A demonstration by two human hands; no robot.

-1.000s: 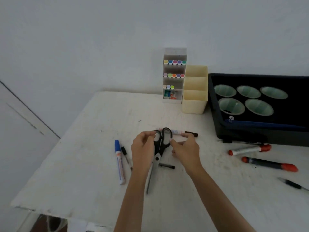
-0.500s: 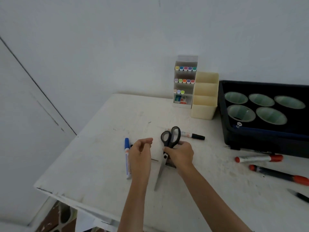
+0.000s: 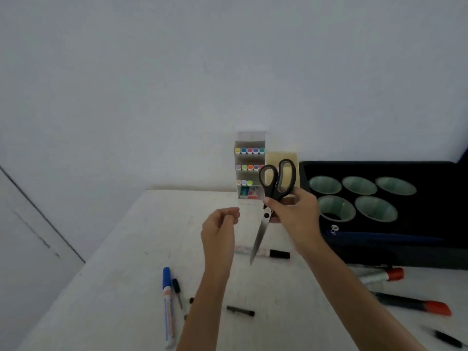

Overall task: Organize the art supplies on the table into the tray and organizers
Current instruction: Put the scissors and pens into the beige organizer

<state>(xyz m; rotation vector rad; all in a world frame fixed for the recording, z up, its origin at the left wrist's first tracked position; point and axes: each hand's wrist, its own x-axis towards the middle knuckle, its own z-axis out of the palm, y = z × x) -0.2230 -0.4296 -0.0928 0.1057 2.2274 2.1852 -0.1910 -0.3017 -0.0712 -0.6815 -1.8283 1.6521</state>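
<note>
My right hand [image 3: 293, 211] grips black-handled scissors [image 3: 260, 231] near the pivot and holds them above the table, handles up, closed blades pointing down. Just behind them stands the cream tiered organizer [image 3: 281, 158], partly hidden by the handles. A white marker rack [image 3: 249, 168] with several coloured caps stands to its left. My left hand [image 3: 222, 224] hovers beside the scissors, fingers loosely curled, holding nothing. The black tray [image 3: 379, 247] with several green cups sits at the right.
On the white table [image 3: 121, 262] lie a blue-capped marker [image 3: 168, 302], a small black pen [image 3: 177, 292], a short black piece [image 3: 240, 311], a black-capped marker [image 3: 276, 254], two red-capped markers [image 3: 382, 276] [image 3: 415, 304] and a dark pen [image 3: 445, 338].
My right hand has lifted the scissors off the table and carried them up toward the cream organizer. My left hand has let go and stays to the left.
</note>
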